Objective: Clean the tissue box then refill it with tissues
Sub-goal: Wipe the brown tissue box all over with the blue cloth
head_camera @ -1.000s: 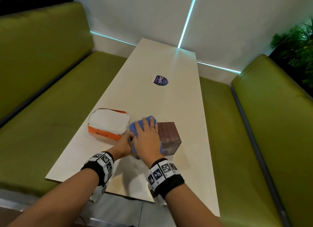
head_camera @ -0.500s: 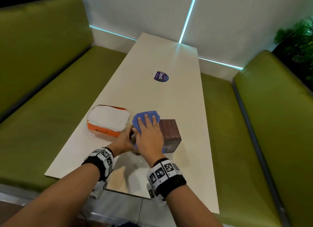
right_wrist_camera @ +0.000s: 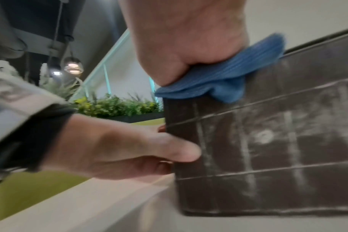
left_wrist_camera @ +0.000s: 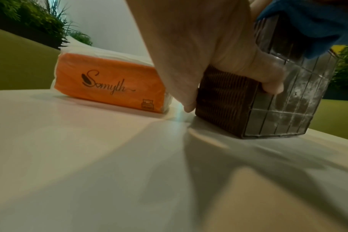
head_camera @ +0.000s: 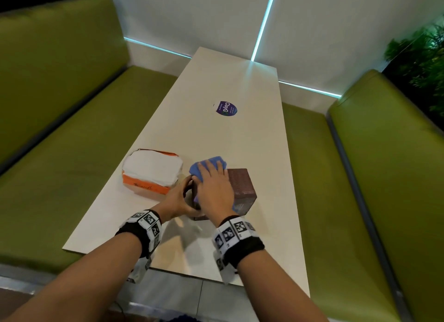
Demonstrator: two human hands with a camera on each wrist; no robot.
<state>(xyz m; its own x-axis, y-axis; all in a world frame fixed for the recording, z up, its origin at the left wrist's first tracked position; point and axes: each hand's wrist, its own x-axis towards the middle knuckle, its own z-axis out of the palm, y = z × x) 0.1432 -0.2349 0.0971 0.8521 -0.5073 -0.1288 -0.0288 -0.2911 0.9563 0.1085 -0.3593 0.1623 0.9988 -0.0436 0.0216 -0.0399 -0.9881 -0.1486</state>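
Note:
A brown cube-shaped tissue box stands on the pale table near its front end. My left hand grips the box's near left corner, thumb on the dusty gridded side and fingers on the ribbed side. My right hand lies flat on a blue cloth and presses it onto the box top. In the right wrist view the cloth bulges out from under the palm over the box's edge. An orange pack of white tissues lies just left of the box.
A round purple sticker sits mid-table. Green padded benches run along the left and right. Plants stand at the far right. The table's near edge is close to my wrists.
My right hand has slid the blue cloth slightly farther across the box top. The left hand keeps its hold on the box, which stays in place.

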